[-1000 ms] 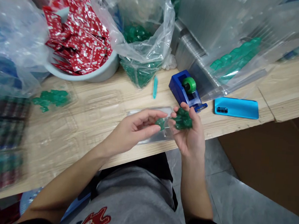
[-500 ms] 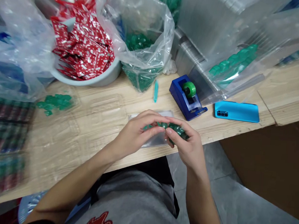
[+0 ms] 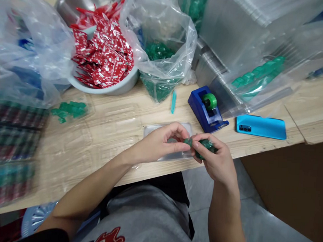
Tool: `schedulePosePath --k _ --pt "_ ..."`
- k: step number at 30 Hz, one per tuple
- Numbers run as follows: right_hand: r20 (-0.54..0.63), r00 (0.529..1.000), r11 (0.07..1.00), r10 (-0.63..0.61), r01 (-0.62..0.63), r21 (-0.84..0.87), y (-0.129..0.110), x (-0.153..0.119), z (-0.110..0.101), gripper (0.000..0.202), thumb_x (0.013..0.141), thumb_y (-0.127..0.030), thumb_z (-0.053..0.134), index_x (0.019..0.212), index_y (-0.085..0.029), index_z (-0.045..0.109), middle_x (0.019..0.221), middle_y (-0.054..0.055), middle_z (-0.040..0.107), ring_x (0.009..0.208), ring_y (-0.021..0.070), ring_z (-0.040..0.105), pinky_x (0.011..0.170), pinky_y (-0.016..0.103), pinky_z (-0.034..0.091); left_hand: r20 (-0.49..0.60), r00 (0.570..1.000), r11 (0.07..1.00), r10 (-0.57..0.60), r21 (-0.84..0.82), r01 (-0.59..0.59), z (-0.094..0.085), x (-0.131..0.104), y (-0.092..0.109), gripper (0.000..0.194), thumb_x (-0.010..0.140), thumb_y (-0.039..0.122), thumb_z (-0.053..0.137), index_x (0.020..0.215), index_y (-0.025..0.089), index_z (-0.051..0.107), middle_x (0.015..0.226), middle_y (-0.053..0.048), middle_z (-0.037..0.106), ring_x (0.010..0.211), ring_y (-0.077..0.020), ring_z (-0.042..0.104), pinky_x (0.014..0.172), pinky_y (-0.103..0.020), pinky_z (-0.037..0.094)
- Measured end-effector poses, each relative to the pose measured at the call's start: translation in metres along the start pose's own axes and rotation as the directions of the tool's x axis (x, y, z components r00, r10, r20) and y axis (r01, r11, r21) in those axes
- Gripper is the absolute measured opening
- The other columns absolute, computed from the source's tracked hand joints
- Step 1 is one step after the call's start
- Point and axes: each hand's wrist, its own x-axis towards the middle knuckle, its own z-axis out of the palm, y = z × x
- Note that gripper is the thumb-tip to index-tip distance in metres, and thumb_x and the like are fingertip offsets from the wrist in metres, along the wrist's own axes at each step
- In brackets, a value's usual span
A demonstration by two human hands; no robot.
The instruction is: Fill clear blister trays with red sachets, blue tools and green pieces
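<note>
Over the front edge of the table, my right hand (image 3: 217, 156) is closed around a bunch of small translucent green plastic pieces (image 3: 205, 148). My left hand (image 3: 167, 141) meets it from the left, thumb and forefinger on either side of one green piece (image 3: 188, 141) at the bunch's near end. What exactly the pieces are cannot be made out. Beneath both hands lies a shallow clear plastic tray (image 3: 152, 129), partly hidden by the left hand.
Behind the hands stand a blue tape dispenser (image 3: 203, 109), a teal stick (image 3: 173, 101), a clear bag of green pieces (image 3: 164, 77) and a bowl of red packets (image 3: 105, 89). A blue phone (image 3: 262, 127) lies right. Clear trays (image 3: 74, 140) and filled packs (image 3: 10, 143) cover the left.
Both hands have shifted slightly right in the picture as the whole view moved. The left fingers have drawn back a little from the right hand, and the green piece between them shows more.
</note>
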Motion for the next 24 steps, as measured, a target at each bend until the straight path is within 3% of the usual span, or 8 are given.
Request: schedulePosePath --k 5,8,12,15,19,22,24 --pt "-0.076 0.997 1.0 0.007 -0.006 0.024 -0.006 0.005 0.003 0.027 0.071 -0.04 0.08 0.085 -0.019 0.07 0.053 -0.004 0.057 0.047 0.0076 0.047 0.042 0.02 0.031 -0.117 0.988 0.991 0.105 0.093 -0.094 0.0 0.015 0.002 0.016 0.078 0.025 0.066 0.086 0.019 0.055 0.082 0.002 0.061 0.079 -0.0113 0.058 0.077 -0.028 0.048" --pt "-0.107 0.992 0.995 0.065 -0.057 0.078 -0.007 0.01 0.001 0.037 0.066 -0.04 0.082 0.094 -0.019 0.071 0.052 -0.004 0.056 0.048 0.0078 0.046 0.042 0.02 0.03 -0.113 0.988 0.979 0.105 0.187 -0.083 0.0 0.024 0.005 0.014 0.079 0.026 0.064 0.09 0.019 0.059 0.085 0.001 0.064 0.079 -0.0122 0.058 0.076 -0.028 0.046" --pt "-0.052 0.987 0.988 0.151 -0.151 0.017 -0.005 0.014 -0.009 0.035 0.065 -0.043 0.082 0.085 -0.017 0.068 0.051 -0.004 0.055 0.047 0.0077 0.047 0.042 0.019 0.027 -0.056 0.996 0.948 0.068 0.315 -0.047 0.001 0.027 -0.001 0.012 0.082 0.027 0.061 0.091 0.02 0.065 0.087 0.0 0.068 0.082 -0.0144 0.059 0.078 -0.03 0.046" --pt "-0.053 0.99 0.987 0.13 -0.134 -0.093 -0.004 0.015 -0.015 0.035 0.068 -0.045 0.08 0.084 -0.016 0.067 0.052 -0.004 0.056 0.047 0.0072 0.046 0.043 0.02 0.028 -0.078 0.996 0.92 0.054 0.391 -0.019 0.003 0.024 -0.01 0.014 0.083 0.025 0.064 0.097 0.022 0.066 0.088 0.0 0.069 0.086 -0.0166 0.061 0.08 -0.033 0.045" --pt "0.044 0.99 0.968 0.133 -0.12 -0.221 -0.009 0.017 -0.017 0.039 0.072 -0.049 0.075 0.091 -0.016 0.07 0.053 -0.005 0.054 0.047 0.0067 0.044 0.043 0.021 0.029 -0.118 0.98 0.834 0.158 0.547 -0.069 0.006 0.019 -0.012 0.018 0.084 0.022 0.068 0.101 0.025 0.065 0.092 0.001 0.071 0.095 -0.018 0.059 0.091 -0.038 0.04" --pt "0.147 0.978 0.962 0.146 -0.106 -0.253 -0.015 0.019 -0.018 0.037 0.073 -0.05 0.074 0.086 -0.016 0.068 0.055 -0.004 0.054 0.048 0.0068 0.045 0.044 0.021 0.03 -0.121 0.967 0.771 0.224 0.629 -0.1 0.008 0.016 -0.008 0.015 0.085 0.025 0.068 0.1 0.025 0.064 0.088 0.003 0.069 0.092 -0.0172 0.057 0.09 -0.036 0.038" --pt "0.149 0.977 0.965 0.15 -0.112 -0.238 -0.017 0.02 -0.018 0.037 0.072 -0.05 0.075 0.082 -0.016 0.065 0.054 -0.005 0.053 0.048 0.0067 0.044 0.045 0.021 0.029 -0.129 0.964 0.757 0.234 0.646 -0.097 0.008 0.015 -0.008 0.012 0.086 0.028 0.068 0.096 0.024 0.064 0.086 0.003 0.067 0.088 -0.0167 0.056 0.088 -0.034 0.036"
